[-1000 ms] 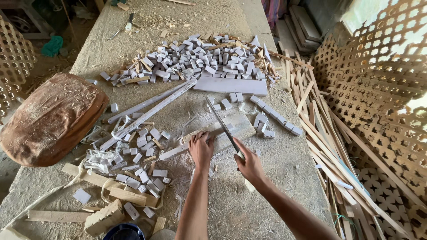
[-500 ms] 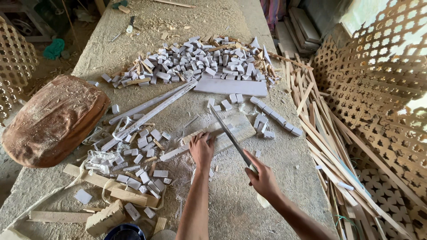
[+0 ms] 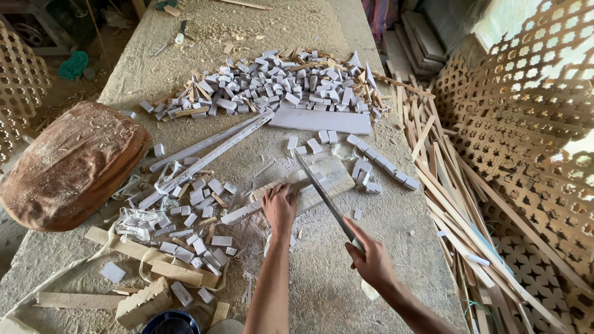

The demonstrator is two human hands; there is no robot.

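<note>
Two hands are at work at the near end of the table point(image 3: 346, 297). Your left hand point(image 3: 279, 207) presses down on a thin white strip point(image 3: 242, 212) that lies across a flat wooden block point(image 3: 328, 179), with the fingers curled over the strip and closed on it. Your right hand point(image 3: 371, 260) has its fingers wrapped tight around the handle of a long saw blade point(image 3: 322, 195). The blade runs up and to the left from that hand and passes just beside the left hand, over the wooden block. Whether its edge touches the strip cannot be told.

Short cut white pieces point(image 3: 198, 204) lie scattered to the left of the strip, and a larger heap of cut pieces point(image 3: 272, 86) sits farther up the table. Long white strips point(image 3: 204, 151) lie at a slant between the two groups. A flat white board point(image 3: 322, 120) lies below the far heap. A brown sack point(image 3: 68, 164) rests at the left edge. Wooden slats point(image 3: 458, 192) lie bundled along the right edge, beside lattice panels point(image 3: 526, 124).
</note>
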